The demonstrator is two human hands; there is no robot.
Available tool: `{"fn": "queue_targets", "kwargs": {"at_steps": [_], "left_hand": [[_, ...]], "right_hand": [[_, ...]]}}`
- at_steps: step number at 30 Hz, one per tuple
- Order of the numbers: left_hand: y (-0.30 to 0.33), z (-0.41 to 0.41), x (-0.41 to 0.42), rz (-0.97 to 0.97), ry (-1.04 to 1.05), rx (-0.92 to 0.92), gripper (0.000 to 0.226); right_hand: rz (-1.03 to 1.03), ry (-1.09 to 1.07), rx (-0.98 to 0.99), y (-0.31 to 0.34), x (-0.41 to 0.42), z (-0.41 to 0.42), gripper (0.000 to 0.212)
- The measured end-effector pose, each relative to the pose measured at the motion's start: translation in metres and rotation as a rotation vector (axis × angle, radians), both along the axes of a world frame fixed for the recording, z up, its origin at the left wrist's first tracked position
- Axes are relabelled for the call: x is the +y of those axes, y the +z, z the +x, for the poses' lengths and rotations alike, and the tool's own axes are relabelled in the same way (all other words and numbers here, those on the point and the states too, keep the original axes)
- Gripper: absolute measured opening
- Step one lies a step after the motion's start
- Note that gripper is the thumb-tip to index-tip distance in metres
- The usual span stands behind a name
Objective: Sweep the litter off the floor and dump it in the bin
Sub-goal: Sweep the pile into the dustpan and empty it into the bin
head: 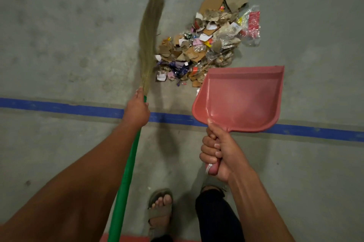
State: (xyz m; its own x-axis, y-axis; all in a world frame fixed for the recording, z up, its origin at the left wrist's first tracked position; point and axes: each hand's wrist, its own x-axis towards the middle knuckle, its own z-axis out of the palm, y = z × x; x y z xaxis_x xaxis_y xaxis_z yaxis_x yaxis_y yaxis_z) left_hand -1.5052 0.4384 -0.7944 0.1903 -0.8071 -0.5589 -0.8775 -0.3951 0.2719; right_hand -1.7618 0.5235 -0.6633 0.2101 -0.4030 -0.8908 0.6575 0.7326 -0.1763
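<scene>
**Both hands loaded, pile not yet in the pan**

My left hand is gripping the broom high on its green shaft, fingers wrapped round it just below the bristles, which are lying alongside the left edge of the litter. My right hand is closing fully round the handle of the dustpan, holding it with its mouth pointing toward the near right corner of the pile; I cannot tell whether its lip is touching the floor or hanging just above it.

The litter is sitting in one loose heap beyond the blue line, mostly torn cardboard, paper scraps and clear plastic wrappers. The bin is not in view.

What I am worrying about:
- If the lip is riding off the floor, small scraps are likely going under it rather than in.
- The pan is looking narrower than the heap, so one hard stroke from the left is probably pushing pieces past its right side.
- Light wrappers at the far right may be skating away from the bristles.
- An overfilled pan could be spilling on the walk to the bin.
</scene>
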Motion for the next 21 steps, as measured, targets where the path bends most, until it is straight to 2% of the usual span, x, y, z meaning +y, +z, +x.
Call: {"fn": "queue_targets", "kwargs": {"at_steps": [2,7,10,14,18,21], "left_hand": [[0.003,-0.004,0.008,0.014,-0.029,0.064,0.068],[0.008,0.0,0.039,-0.132,-0.096,0.223,0.064],[0.011,0.005,0.057,-0.19,-0.038,0.231,0.065],[0.003,0.011,0.071,-0.146,0.026,0.162,0.066],[-0.004,0.009,0.082,-0.069,-0.098,0.179,0.066],[0.002,0.003,0.088,-0.095,-0.145,0.202,0.068]], "right_hand": [[-0.003,-0.004,0.004,0.002,0.002,0.002,0.04],[-0.004,0.027,0.015,0.004,0.006,0.009,0.04],[-0.003,0.033,0.017,0.002,0.011,0.012,0.039],[0.001,0.043,0.004,-0.002,0.017,0.014,0.039],[0.001,0.046,0.007,-0.003,0.018,0.015,0.039],[0.004,0.057,0.009,-0.003,0.019,0.014,0.04]]}}
